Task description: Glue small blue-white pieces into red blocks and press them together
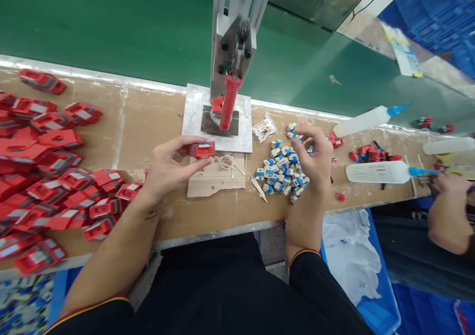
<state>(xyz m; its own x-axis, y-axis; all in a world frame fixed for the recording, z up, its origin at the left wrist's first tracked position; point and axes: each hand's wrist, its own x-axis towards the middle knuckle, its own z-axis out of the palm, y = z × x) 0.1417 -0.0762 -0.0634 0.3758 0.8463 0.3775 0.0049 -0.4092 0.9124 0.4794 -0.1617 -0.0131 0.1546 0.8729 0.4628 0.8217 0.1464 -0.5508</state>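
Note:
My left hand (174, 166) holds a small red plastic toy car body (202, 149) between thumb and fingers, in front of the metal press base. Over the right side of a heap of small white, blue and yellow blocks (284, 169) hovers my right hand (313, 157). Its thumb and forefinger are apart and curved, close to a few blocks (292, 129) at the heap's back. I see nothing held in it. To my left lies a big pile of similar red car bodies (70, 186).
A toggle press with a red handle (230, 102) stands on a metal plate (193, 107). Nearby lie cardboard (200, 184), a bag of cotton swabs (264, 127) and tweezers (258, 188). Two glue bottles (378, 172) lie rightward, beside a co-worker's hand (451, 184).

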